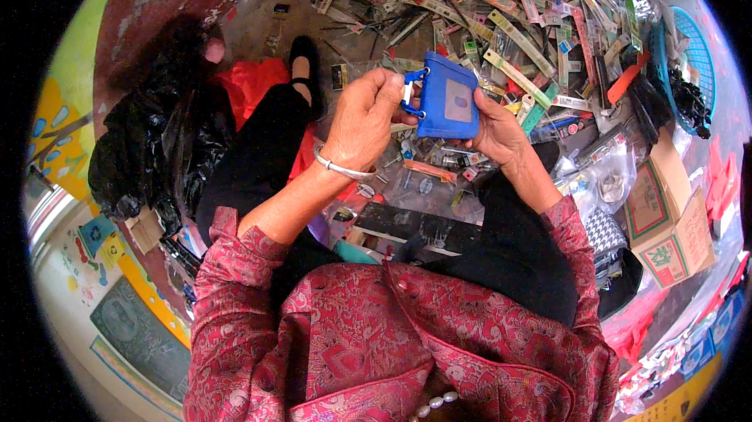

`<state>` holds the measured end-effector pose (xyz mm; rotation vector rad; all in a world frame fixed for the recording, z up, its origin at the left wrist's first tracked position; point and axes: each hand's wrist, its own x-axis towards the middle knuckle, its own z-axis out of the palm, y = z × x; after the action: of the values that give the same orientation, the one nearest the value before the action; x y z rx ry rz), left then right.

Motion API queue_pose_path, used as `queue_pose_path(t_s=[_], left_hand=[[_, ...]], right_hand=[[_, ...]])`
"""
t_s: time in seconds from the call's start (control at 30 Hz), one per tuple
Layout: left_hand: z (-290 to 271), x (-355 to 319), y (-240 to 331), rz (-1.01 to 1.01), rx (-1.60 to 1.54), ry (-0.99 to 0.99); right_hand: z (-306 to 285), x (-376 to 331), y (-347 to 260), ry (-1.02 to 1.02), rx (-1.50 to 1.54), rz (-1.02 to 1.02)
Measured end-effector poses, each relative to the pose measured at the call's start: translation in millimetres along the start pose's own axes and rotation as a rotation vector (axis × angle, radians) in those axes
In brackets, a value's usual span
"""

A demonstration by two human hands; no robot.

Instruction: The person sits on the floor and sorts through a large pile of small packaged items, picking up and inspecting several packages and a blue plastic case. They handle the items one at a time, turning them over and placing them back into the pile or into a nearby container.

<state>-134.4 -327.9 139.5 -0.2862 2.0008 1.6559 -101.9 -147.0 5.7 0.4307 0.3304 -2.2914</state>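
Note:
A blue card holder (439,81) with a pale window and an oval hole in it hangs between my hands, above my knees. My left hand (362,117) is closed, thumb and fingers pinching the short blue strap (410,96) that joins the holder's left edge by two rings. A white piece shows beside that thumb. At the opposite edge, my right hand (499,131) grips the holder, its thumb in front and its other fingers mostly hidden behind. A silver bangle sits on my left wrist.
Long packaged strips and small packets (509,38) heap on the floor ahead. A light-blue basket (693,54) with black items stands at far right, above an open cardboard box (666,211). Black plastic bags (157,140) lie at left; a dark board (415,226) lies between my legs.

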Motion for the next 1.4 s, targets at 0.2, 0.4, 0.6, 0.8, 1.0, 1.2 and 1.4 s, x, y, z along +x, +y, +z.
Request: queue_pose_path(t_s=[0.2,0.4,0.6,0.8,1.0,1.2,1.4], left_hand=[[2.0,-3.1,0.7,-0.012,-0.047,-0.046],[-7.9,4.6,-2.2,0.320,0.295,-0.025],[-12.8,11.4,-12.2,0.315,0.259,0.179],[-6.2,5.4,7.5,0.120,0.149,0.205],[-6.6,8.1,2.2,-0.151,-0.762,-0.085],[-6.3,8.0,-1.8,-0.152,-0.747,-0.216],[-12.7,11.5,1.2,-0.113,-0.570,-0.107]], right_hand=[[-7.1,-1.9,-3.7,-0.011,-0.051,-0.078],[8.7,-22.5,-27.9,0.106,-0.472,-0.527],[41.5,-41.0,-42.4,0.122,-1.234,-0.929],[55.7,-46.2,-35.7,0.237,-1.632,-1.211],[64.4,-43.8,-30.8,0.196,-1.929,-1.526],[64.9,-36.3,-20.9,0.086,-2.139,-1.593],[59.6,-42.0,-31.4,0.362,-1.579,-0.982]])
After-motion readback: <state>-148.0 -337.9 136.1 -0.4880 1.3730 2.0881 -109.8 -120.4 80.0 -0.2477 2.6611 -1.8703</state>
